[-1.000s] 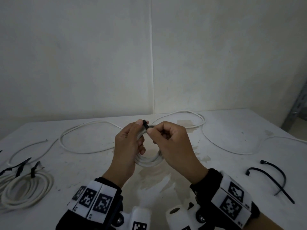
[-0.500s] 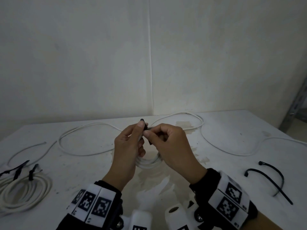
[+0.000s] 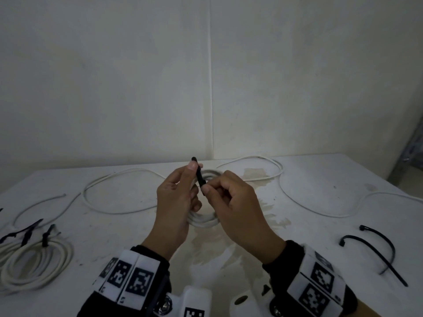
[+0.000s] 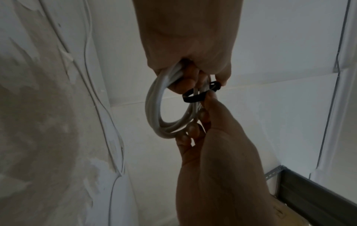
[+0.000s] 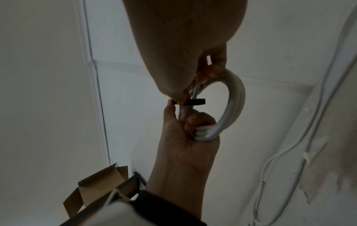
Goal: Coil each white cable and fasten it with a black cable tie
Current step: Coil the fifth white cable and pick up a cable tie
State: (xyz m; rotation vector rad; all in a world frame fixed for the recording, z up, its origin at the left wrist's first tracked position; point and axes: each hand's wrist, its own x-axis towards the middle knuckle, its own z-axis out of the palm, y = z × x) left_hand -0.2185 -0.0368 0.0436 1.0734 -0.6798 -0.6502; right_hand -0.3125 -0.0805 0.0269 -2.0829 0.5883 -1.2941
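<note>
Now the left hand (image 3: 177, 202) is gripping the coiled white cable (image 4: 158, 107) above the table (image 3: 320, 179), and the right hand (image 3: 238, 204) is pinching the black cable tie (image 3: 198, 173) wrapped around it.

The cable (image 3: 201, 221) is white, the tie (image 3: 198, 177) black. The counter (image 3: 320, 179) is white with brownish stains. Wristbands (image 3: 128, 275) carry black-and-white square markers.

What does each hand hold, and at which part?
Left hand grips the coiled white cable and the black cable tie near its upper end; right hand pinches its lower end.
</note>
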